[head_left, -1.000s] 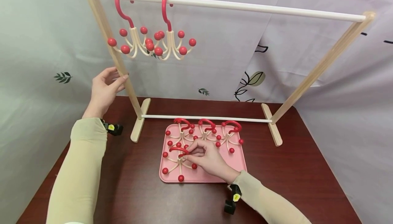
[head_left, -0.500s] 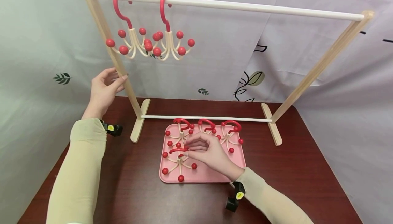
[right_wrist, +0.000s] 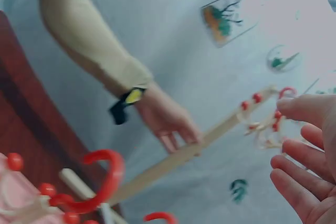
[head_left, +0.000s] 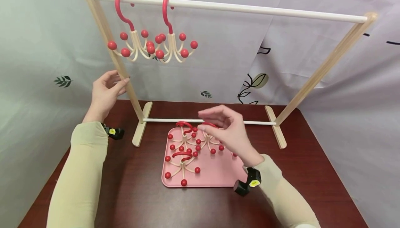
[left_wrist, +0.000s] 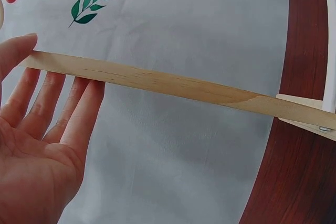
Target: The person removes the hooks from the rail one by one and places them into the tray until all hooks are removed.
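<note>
My left hand [head_left: 104,94] holds the left wooden post [left_wrist: 157,82] of a rack, thumb on one side and fingertips on the other. My right hand [head_left: 229,125] is in the air above the back right of a pink tray [head_left: 215,177], fingers loosely bent, nothing between them. In the right wrist view its fingers [right_wrist: 302,182] are likewise bare. The tray bears red-hooked hangers with curved arms tipped by red balls: a front-left hanger [head_left: 182,165], a back-left hanger [head_left: 184,137] and a back-middle hanger [head_left: 208,137]. My right hand mostly hides another at back right.
Two similar hangers, a left one [head_left: 135,42] and a right one [head_left: 171,44], hang from the rack's white top rod [head_left: 250,8]. A lower rod [head_left: 259,122] runs behind the tray. The right post [head_left: 325,68] stands on a wooden foot [head_left: 276,127].
My right hand has let go of the front-left hanger's hook and moved back and to the right, over the tray's back part. The hanger stays on the tray. My left hand keeps its place.
</note>
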Action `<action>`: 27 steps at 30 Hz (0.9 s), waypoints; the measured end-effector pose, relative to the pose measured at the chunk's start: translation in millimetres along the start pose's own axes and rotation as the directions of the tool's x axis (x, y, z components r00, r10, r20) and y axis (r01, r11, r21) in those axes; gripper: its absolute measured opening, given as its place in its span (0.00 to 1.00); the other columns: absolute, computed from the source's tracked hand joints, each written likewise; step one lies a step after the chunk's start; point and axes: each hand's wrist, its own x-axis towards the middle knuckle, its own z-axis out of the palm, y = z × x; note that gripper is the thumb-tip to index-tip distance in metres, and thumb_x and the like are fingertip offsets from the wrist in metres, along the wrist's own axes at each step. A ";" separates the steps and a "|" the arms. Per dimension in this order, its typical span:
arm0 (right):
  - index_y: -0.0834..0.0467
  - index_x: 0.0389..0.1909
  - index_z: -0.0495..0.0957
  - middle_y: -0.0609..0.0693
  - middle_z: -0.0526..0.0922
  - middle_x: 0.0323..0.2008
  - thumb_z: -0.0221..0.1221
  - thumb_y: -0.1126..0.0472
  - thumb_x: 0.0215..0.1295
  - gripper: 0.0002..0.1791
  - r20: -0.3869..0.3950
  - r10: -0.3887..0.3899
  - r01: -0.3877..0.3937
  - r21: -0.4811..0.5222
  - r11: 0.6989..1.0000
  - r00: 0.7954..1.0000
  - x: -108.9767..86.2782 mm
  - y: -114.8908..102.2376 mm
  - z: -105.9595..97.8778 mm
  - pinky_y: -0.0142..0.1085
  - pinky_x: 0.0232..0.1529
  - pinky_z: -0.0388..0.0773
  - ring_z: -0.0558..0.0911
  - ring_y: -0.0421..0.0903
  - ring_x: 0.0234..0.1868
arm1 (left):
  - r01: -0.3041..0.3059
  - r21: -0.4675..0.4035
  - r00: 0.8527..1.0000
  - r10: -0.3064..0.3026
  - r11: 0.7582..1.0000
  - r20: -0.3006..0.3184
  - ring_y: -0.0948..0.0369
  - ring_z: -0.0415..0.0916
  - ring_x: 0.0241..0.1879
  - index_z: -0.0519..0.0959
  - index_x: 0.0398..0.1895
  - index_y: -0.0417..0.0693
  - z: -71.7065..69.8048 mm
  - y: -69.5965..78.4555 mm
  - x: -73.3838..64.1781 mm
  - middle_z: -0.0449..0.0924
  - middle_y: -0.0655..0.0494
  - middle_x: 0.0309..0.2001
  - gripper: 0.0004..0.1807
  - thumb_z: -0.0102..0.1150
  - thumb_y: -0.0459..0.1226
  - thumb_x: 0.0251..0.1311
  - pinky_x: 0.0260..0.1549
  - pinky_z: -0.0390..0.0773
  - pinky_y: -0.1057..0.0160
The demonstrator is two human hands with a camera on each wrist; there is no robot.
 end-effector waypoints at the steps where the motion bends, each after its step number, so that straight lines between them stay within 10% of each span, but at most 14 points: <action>1: 0.62 0.50 0.82 0.55 0.87 0.49 0.72 0.75 0.58 0.19 -0.011 -0.018 0.018 0.001 1.000 1.000 3.3 -2.6 -1.9 0.48 0.52 0.82 0.86 0.55 0.49 | -0.001 0.000 1.000 0.001 1.000 0.000 0.63 0.80 0.49 0.79 0.62 0.49 0.1 -0.5 0.0 0.83 0.59 0.48 0.22 0.69 0.37 0.65 0.41 0.82 0.72; 16: 0.67 0.48 0.83 0.62 0.86 0.47 0.71 0.76 0.57 0.17 -0.104 -0.229 0.231 0.012 0.973 0.968 60.0 -40.7 -21.4 0.51 0.51 0.82 0.85 0.60 0.49 | -0.002 -0.012 1.000 0.002 1.000 -0.002 0.63 0.80 0.49 0.79 0.62 0.48 -0.6 -1.1 -1.2 0.84 0.60 0.48 0.22 0.69 0.37 0.65 0.40 0.82 0.72; 27: 0.65 0.47 0.85 0.59 0.87 0.47 0.71 0.75 0.57 0.16 -0.189 -0.197 0.202 0.008 0.979 0.962 104.6 -61.5 -26.8 0.45 0.54 0.82 0.85 0.56 0.50 | -0.009 -0.050 1.000 0.009 0.999 0.002 0.63 0.81 0.48 0.80 0.61 0.48 -1.3 -1.1 0.2 0.84 0.60 0.47 0.22 0.70 0.36 0.64 0.40 0.82 0.73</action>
